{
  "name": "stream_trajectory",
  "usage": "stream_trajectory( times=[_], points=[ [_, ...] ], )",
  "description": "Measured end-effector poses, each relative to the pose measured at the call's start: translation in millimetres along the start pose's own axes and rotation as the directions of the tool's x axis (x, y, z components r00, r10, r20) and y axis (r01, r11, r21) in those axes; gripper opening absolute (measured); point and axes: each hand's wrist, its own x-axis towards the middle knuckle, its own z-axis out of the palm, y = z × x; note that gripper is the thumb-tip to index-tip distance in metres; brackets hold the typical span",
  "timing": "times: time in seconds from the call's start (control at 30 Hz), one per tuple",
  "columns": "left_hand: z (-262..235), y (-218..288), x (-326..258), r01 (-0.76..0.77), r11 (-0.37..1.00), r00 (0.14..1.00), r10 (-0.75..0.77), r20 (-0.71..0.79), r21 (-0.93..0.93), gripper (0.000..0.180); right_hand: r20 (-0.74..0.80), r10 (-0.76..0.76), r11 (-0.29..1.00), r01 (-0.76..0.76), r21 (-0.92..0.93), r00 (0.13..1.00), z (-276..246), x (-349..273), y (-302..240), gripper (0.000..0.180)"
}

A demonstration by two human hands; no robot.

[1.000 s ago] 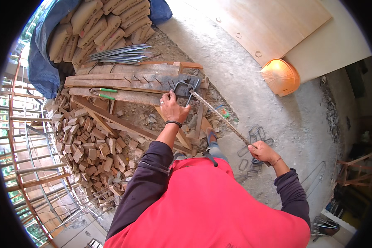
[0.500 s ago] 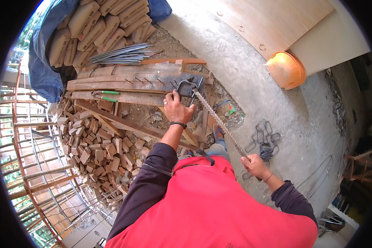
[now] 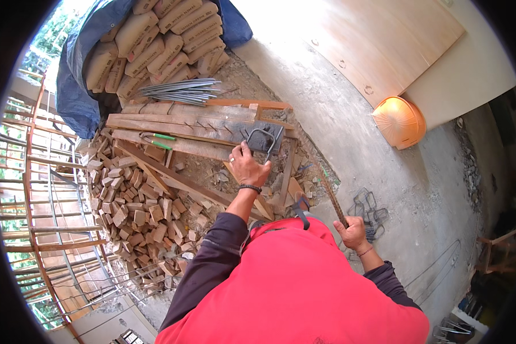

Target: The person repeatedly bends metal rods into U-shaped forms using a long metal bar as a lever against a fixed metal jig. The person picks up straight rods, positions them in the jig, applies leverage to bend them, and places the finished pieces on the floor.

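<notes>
Stirrup probably touching left hand fingertips

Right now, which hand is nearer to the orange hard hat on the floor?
Right. The right hand grips a steel rod below and left of the orange hard hat; the left hand is farther left, at the bent rebar loop.

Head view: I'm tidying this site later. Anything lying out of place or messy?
Yes. An orange hard hat lies on the concrete floor, unworn. Wood offcuts spill in a loose heap beside the planks, and bent stirrups lie scattered near the right hand.
</notes>
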Motion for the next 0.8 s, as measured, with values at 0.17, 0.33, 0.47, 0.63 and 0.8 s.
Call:
stream_trajectory(
  times=[0.17, 0.33, 0.47, 0.63, 0.8],
  points=[
    [-31, 1, -4, 0.385, 0.653, 0.880, -0.045, 0.473, -0.653, 0.064, -0.162, -0.064, 0.988, 0.085, 0.125, 0.985, -8, 48, -28, 0.039],
    [-60, 13, -11, 0.915, -0.178, 0.386, 0.644, 0.660, -0.361, 0.080, -0.360, -0.231, 0.913, 0.329, 0.242, 0.904, -6, 127, -65, 0.038],
    [-64, 35, -23, 0.953, -0.163, 0.277, 0.814, 0.510, -0.256, 0.085, -0.369, -0.234, 0.838, 0.379, 0.392, 0.899, -4, 164, -85, 0.030],
    [-85, 40, -22, 0.957, -0.063, 0.259, 0.621, 0.740, -0.283, 0.077, -0.169, -0.126, 0.925, 0.178, 0.337, 0.977, -3, 167, -83, 0.021],
    [-111, 59, -41, 0.301, 0.842, 0.727, 0.102, 0.679, -0.448, 0.079, -0.253, -0.094, 0.925, 0.178, 0.335, 0.963, 20, 164, -75, 0.029]
  ],
)
